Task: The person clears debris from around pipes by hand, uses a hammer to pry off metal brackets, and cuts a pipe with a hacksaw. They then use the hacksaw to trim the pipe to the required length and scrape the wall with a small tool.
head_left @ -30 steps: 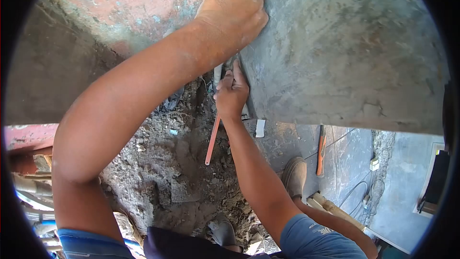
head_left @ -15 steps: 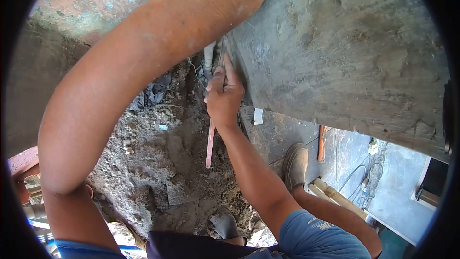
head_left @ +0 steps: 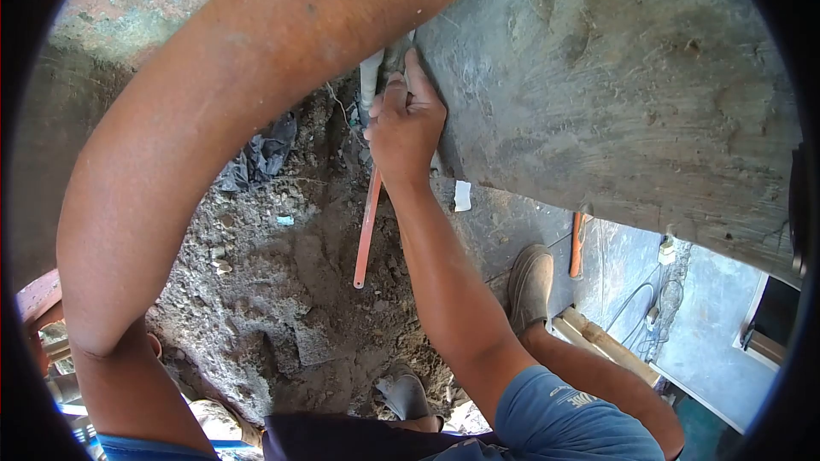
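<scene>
My right hand [head_left: 408, 132] is closed around a thin reddish hacksaw blade [head_left: 367, 235], index finger stretched upward. The lower end of the blade, with a small hole, sticks out below my fist and points down over the dirt. Just left of my fingers a pale pipe [head_left: 369, 78] rises against the grey wall [head_left: 598, 94]. A thin wire [head_left: 339, 102] hangs beside the pipe. My left forearm [head_left: 231, 94] crosses the upper left of the view, and its hand lies beyond the top edge. The blade's upper part is hidden by my right hand.
Dug-up soil [head_left: 256, 290] with crumpled black plastic [head_left: 265, 154] lies below. An orange-handled tool [head_left: 576, 248] rests on the floor at right, near my shoe [head_left: 531, 286] and some wooden strips [head_left: 606, 346]. A white scrap [head_left: 462, 195] lies close to the wall's lower edge.
My right hand has shifted slightly upward. The blade's lower end has moved up and to the left, tilting more. My left forearm has slid higher, taking the wrist out of view.
</scene>
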